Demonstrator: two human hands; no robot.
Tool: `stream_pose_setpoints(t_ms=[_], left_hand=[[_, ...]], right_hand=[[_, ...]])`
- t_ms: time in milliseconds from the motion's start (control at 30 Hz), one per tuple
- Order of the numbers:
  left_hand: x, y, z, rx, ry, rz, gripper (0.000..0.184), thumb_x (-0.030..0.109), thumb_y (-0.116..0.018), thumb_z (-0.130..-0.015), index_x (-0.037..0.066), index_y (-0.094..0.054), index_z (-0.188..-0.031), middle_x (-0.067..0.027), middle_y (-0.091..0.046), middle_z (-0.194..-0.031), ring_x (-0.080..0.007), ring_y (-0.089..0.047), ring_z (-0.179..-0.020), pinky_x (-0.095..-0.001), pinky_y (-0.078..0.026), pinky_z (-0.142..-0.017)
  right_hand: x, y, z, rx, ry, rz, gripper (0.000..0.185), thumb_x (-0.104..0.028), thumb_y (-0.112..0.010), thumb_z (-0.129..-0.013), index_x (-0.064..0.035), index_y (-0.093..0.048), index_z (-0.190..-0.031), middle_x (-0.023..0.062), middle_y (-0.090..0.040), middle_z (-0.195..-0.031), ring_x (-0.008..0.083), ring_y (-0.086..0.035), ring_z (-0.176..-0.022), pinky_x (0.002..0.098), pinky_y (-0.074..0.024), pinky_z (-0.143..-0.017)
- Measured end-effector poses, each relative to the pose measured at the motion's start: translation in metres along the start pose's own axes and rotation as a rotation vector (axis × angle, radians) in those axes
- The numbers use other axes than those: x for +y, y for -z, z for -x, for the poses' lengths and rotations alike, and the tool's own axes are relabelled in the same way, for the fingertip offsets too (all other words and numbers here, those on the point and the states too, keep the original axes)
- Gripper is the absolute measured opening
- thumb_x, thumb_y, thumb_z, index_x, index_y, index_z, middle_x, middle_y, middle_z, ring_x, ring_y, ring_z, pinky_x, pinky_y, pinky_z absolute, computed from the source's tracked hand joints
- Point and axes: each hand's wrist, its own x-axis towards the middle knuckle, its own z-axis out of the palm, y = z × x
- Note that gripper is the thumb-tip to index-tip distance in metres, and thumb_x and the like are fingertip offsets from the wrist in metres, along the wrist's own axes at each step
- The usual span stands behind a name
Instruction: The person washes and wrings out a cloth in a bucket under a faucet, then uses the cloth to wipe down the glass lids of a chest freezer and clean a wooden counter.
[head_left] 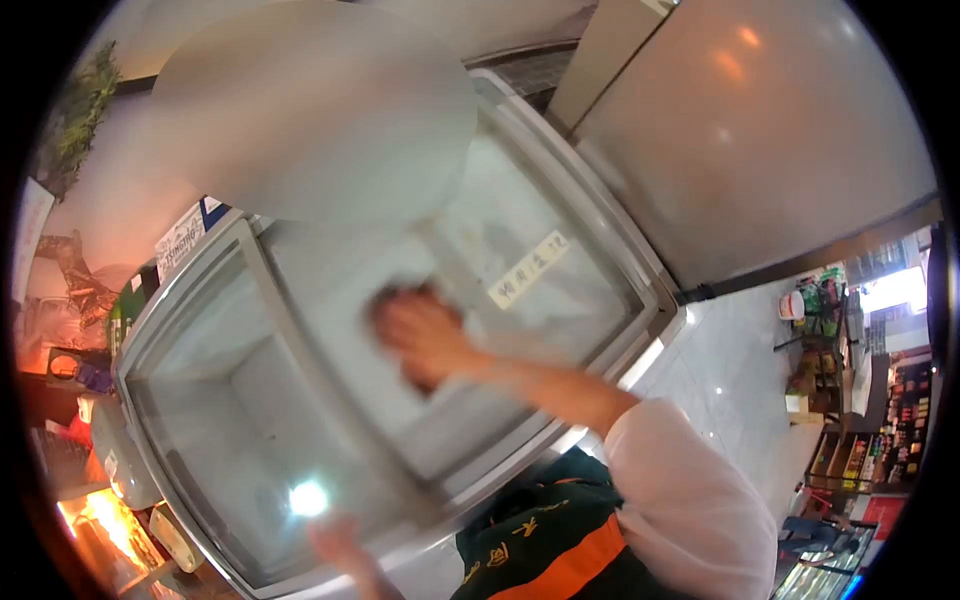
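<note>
Below me is a chest freezer with a grey frame (262, 290) and sliding glass lids. My right hand (428, 332) lies over a dark reddish-brown cloth (424, 378) against the right-hand glass lid (350, 290). Motion smears both the hand and the cloth. A cream label strip (528, 270) with dark writing is on the glass to the right of that hand. Low in the view, my left hand (340, 547) is by the near edge of the left glass lid (250, 400). Its fingers are too smeared to make out, and a bright glare sits just above them.
A large grey panel (760, 150) stands at the freezer's right end. Pale tiled floor (705, 370) leads to stocked shelves (860, 450). Boxes (183, 240) and a glowing orange light (110, 530) are along the left. A blurred oval hides part of the far side.
</note>
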Motion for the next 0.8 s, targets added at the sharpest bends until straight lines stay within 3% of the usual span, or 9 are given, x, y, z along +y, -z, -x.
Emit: stream_pose_setpoints(t_ms=[67,133,167,200,333,467,533,600,800], left_hand=[[0.012,-0.011,-0.003,-0.113,-0.147,-0.132,0.024,0.015,-0.041,-0.084,0.0,-0.054,-0.098,-0.0102,-0.055,-0.092,-0.0208,-0.051,-0.088,-0.0321,-0.043,-0.075],[0.02,-0.018,-0.01,-0.141,-0.199,-0.163,0.021,0.011,-0.042,-0.083,0.001,-0.056,-0.095,-0.0096,-0.055,-0.093,-0.0206,-0.051,-0.089,-0.0325,-0.042,-0.078],[0.021,-0.02,-0.013,-0.159,-0.355,-0.222,0.024,0.015,-0.044,-0.083,0.0,-0.054,-0.098,-0.01,-0.056,-0.089,-0.017,-0.051,-0.074,-0.0286,-0.041,-0.064],[0.022,-0.019,-0.015,-0.182,-0.512,-0.281,0.029,0.019,-0.047,-0.082,-0.002,-0.052,-0.102,-0.0105,-0.057,-0.086,-0.0134,-0.05,-0.058,-0.0247,-0.041,-0.049],[0.008,-0.025,-0.014,-0.022,-0.151,-0.002,0.019,0.013,-0.043,-0.085,-0.001,-0.051,-0.096,-0.0117,-0.056,-0.089,-0.0157,-0.052,-0.066,-0.0244,-0.044,-0.059],[-0.006,-0.023,-0.007,0.047,-0.145,0.019,0.02,0.01,-0.044,-0.085,-0.002,-0.049,-0.1,-0.0124,-0.056,-0.091,-0.0162,-0.053,-0.068,-0.0248,-0.044,-0.061],[-0.008,-0.018,0.004,-0.007,-0.231,-0.123,0.023,0.009,-0.045,-0.085,-0.002,-0.048,-0.104,-0.0131,-0.056,-0.093,-0.0159,-0.053,-0.068,-0.0247,-0.045,-0.06],[-0.004,-0.012,0.016,0.048,-0.23,-0.275,0.024,0.007,-0.046,-0.084,-0.003,-0.047,-0.107,-0.0125,-0.056,-0.094,-0.0155,-0.053,-0.071,-0.0254,-0.045,-0.062],[0.002,-0.009,0.034,0.131,-0.06,-0.352,0.024,0.005,-0.047,-0.083,-0.001,-0.048,-0.106,-0.0128,-0.057,-0.093,-0.0176,-0.054,-0.073,-0.0272,-0.045,-0.063]], right_hand=[[-0.1,0.024,0.008,-0.377,-0.005,-0.3,0.037,-0.027,-0.056,-0.068,-0.0092,-0.055,-0.1,0.0101,-0.039,-0.124,0.0285,-0.031,-0.118,0.0443,-0.0215,-0.098],[-0.1,0.057,0.045,-0.485,0.097,-0.517,0.047,-0.032,-0.056,-0.072,-0.0146,-0.047,-0.114,0.0065,-0.032,-0.131,0.0268,-0.022,-0.124,0.0443,-0.0167,-0.1],[-0.079,0.062,0.079,-0.491,0.061,-0.488,0.047,-0.035,-0.056,-0.071,-0.0184,-0.048,-0.114,0.0057,-0.033,-0.13,0.0265,-0.024,-0.123,0.0479,-0.0156,-0.099],[-0.041,0.086,0.09,-0.432,-0.015,-0.376,0.045,-0.035,-0.057,-0.069,-0.0197,-0.05,-0.111,0.0058,-0.036,-0.127,0.027,-0.026,-0.122,0.0502,-0.0169,-0.098],[0.127,0.13,0.099,-0.319,-0.526,0.371,0.044,-0.032,-0.058,-0.07,-0.0132,-0.051,-0.109,0.0112,-0.034,-0.126,0.0323,-0.027,-0.118,0.0504,-0.0242,-0.093],[0.279,0.049,0.006,-0.151,-0.585,0.471,0.044,-0.032,-0.048,-0.079,-0.0127,-0.043,-0.118,0.0111,-0.031,-0.129,0.0318,-0.028,-0.117,0.049,-0.0262,-0.087],[0.273,-0.008,-0.089,-0.18,-1.015,0.681,0.042,-0.03,-0.041,-0.081,-0.0095,-0.043,-0.118,0.0107,-0.034,-0.127,0.0302,-0.03,-0.116,0.0489,-0.0267,-0.087],[0.235,-0.059,-0.156,-0.287,-1.185,0.695,0.044,-0.028,-0.038,-0.08,-0.006,-0.042,-0.118,0.0103,-0.036,-0.126,0.0292,-0.03,-0.116,0.0509,-0.0267,-0.085],[0.08,-0.169,-0.228,-0.041,-0.14,0.11,0.032,-0.011,-0.052,-0.064,-0.0048,-0.055,-0.095,0.0052,-0.048,-0.111,0.0243,-0.039,-0.099,0.0433,-0.0305,-0.073]])
